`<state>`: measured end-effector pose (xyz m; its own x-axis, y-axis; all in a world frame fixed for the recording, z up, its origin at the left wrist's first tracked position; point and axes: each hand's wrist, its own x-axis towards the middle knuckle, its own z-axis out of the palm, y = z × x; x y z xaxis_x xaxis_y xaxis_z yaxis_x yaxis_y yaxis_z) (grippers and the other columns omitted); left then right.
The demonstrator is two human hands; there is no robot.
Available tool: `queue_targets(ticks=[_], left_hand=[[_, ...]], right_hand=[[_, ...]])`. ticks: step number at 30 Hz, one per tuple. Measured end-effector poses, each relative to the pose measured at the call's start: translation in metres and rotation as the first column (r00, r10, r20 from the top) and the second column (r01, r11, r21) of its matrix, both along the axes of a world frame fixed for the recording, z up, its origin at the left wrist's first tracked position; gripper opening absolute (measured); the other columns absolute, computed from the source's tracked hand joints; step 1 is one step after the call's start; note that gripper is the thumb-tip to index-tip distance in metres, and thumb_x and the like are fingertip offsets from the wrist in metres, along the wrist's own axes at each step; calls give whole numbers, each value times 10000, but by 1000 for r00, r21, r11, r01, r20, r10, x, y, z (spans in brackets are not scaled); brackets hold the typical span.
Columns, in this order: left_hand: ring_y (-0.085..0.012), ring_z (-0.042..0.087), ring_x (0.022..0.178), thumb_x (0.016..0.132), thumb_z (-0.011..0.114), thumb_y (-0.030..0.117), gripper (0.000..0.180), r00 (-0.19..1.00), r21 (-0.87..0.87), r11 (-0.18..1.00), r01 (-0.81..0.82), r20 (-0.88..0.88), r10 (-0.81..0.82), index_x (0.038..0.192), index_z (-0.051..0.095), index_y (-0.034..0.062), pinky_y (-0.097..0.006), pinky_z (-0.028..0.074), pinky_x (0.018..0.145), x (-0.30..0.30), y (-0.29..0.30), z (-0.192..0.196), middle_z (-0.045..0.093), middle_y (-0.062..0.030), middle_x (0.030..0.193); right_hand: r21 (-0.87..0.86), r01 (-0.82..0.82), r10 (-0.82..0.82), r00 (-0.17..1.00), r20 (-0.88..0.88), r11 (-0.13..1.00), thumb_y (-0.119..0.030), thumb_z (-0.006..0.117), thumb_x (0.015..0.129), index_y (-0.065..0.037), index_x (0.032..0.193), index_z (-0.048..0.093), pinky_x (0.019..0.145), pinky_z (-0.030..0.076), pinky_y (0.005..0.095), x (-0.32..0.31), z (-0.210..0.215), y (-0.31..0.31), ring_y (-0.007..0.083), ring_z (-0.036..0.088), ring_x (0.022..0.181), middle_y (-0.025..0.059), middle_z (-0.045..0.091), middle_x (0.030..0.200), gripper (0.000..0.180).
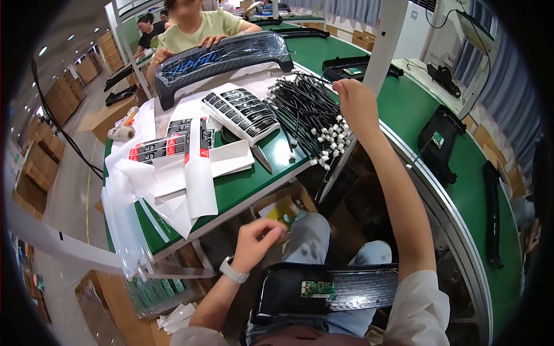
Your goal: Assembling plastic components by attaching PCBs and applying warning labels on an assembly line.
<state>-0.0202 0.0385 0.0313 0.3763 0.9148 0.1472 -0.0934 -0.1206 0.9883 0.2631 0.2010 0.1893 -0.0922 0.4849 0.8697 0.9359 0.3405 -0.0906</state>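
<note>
Seen from my head, my left hand (259, 239) was over my lap, well short of the bench, the fingers curled in and the thumb close to the forefinger; I could not tell whether anything was pinched between them. A pale watch (234, 271) sat on that wrist. My right hand (356, 102) was stretched out forward, near a white post (385, 46) and over the far edge of a heap of black cables (309, 106). Its fingers were folded into a loose fist, and from its back I could not tell whether it held a cable. The white plugs (332, 144) of the heap pointed toward me at the edge of the green bench (283, 151). A black panel (280, 289) lay across my thighs, a green circuit board (317, 289) on it, with neither hand touching it. To the left of the cables lay a stack of black-and-white labels (245, 112), scissors (263, 158) partly beneath it, then loose white paper (199, 193) and clear plastic strips (124, 222) at the bench's left end. Across from me, a co-worker's two hands (213, 40) held a film-wrapped black panel (225, 62) upright on the bench. To my right, more black panels (438, 141) lay spaced along a curved green belt (398, 109).
</note>
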Motion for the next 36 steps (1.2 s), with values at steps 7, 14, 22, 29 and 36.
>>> queue_targets(ticks=[7,14,22,29,36], left_hand=[[-220,649,978,1034,480,328,446,782,-243,970,1,605,151,1328,416,-1,-331,527,810,43,50,91,588,-173,1221],[-103,493,568,1044,459,342,370,860,-159,970,182,505,-78,1130,532,-10,-251,372,510,46,30,80,557,-39,748],[-403,593,694,946,574,188,186,831,451,763,464,-520,-197,855,560,27,-450,441,590,45,-53,97,584,-190,727],[-388,591,691,895,622,169,138,623,328,638,697,-717,-312,900,573,40,-458,455,585,45,-65,63,592,-154,756],[-191,617,689,753,652,114,209,729,625,544,560,-684,35,953,623,60,-317,494,536,45,-91,-5,529,-51,776]], right_hand=[[-194,-308,309,951,-25,931,-6,640,830,-15,836,611,535,432,403,-34,-36,-175,330,555,630,129,547,721,32],[-518,-247,378,911,165,819,-169,769,737,3,1030,653,518,432,319,-31,-117,-307,207,547,617,55,521,719,359],[-390,-675,225,635,-739,626,-64,697,850,-26,1128,629,571,476,279,-29,-74,-309,181,600,653,72,605,835,289],[-576,-464,339,886,-317,673,-75,709,801,-9,851,644,515,475,331,-36,-101,-315,272,615,592,102,593,724,105],[-574,-446,-5,787,-617,687,-56,709,756,12,707,626,493,472,371,-70,-182,-332,306,595,538,146,596,621,119]])
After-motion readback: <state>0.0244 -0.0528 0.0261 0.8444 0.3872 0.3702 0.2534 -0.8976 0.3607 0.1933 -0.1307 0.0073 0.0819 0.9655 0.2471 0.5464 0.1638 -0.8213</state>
